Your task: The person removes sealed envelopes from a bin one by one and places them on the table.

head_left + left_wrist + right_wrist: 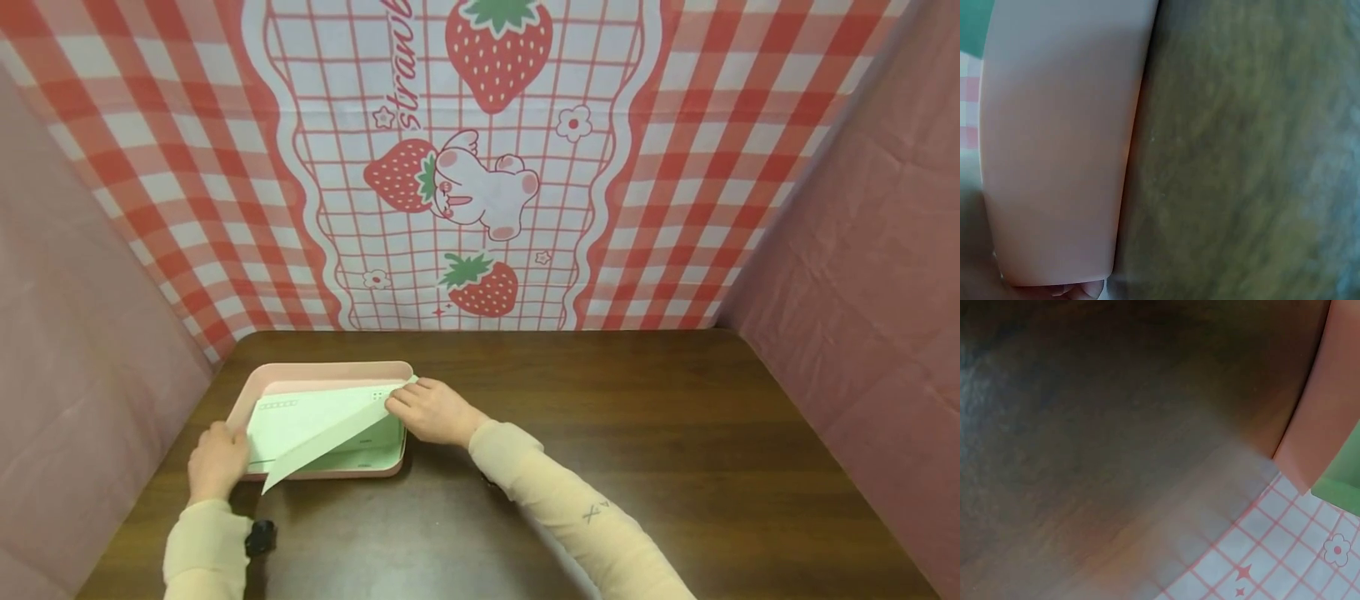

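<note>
A pink tray (337,367) with rounded corners sits at the left of the table. Pale green paper sheets with small printed marks lie inside it. My right hand (433,411) pinches one green sheet (330,440) near the tray's right end. That sheet is lifted and tilted, its near corner sticking out past the front rim, and another green sheet (371,458) shows beneath. At the tray's left end, my left hand (217,460) holds the rim. The left wrist view shows the tray's front wall (1063,156), with fingertips (1091,289) at its end.
The dark brown wooden table (600,417) extends to the right of the tray. A red-checked strawberry cloth (480,167) hangs behind it. Pink cloth (82,292) drapes both sides. A black wrist device (260,538) sits by the left sleeve.
</note>
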A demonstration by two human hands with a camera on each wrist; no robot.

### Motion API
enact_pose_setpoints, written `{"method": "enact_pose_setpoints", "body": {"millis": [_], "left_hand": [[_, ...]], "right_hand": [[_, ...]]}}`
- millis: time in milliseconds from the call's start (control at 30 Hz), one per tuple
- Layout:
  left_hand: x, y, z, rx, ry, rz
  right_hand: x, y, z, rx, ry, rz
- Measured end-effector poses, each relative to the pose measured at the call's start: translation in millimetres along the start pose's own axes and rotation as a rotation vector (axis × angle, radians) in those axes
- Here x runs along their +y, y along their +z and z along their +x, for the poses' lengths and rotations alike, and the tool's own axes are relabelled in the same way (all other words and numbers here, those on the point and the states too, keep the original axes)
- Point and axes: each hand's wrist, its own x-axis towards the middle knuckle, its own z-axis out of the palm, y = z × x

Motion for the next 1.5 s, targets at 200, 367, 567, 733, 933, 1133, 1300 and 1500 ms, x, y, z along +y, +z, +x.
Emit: {"method": "enact_pose_setpoints", "body": {"millis": [200, 367, 567, 733, 933, 1133, 1300, 1500], "left_hand": [[0.3, -0.5, -2.2, -0.015, -0.009, 0.015], [1.1, -0.9, -0.8, -0.015, -0.013, 0.017], [2.8, 1.0, 0.2, -0.032, -0.037, 0.019], [5.6, 0.2, -0.9, -0.037, -0.05, 0.033], [7.6, -1.9, -2.7, -0.043, -0.067, 0.034], [7.6, -2.8, -3.6, -0.02, -0.055, 0.021], [7.2, -2.4, -3.0, -0.015, -0.051, 0.017], [7.6, -1.8, -2.7, -0.001, -0.043, 0.02]], "right_hand": [[-1, -4, -5.9, -0.043, -0.035, 0.016], [6, -6, -9.1, 0.006, -0.006, 0.085], [19, -14, -11.8, 0.052, 0.104, 0.128], [32, -18, -18.5, 0.089, 0.219, 0.132], [45, -19, -35.4, 0.051, 0.266, 0.063], [54, -11, -60.3, 0.07, 0.282, 0.013], [61, -5, -78.1, 0.1, 0.372, -0.01], [68, -1, -98.0, 0.038, 0.44, -0.023]]}}
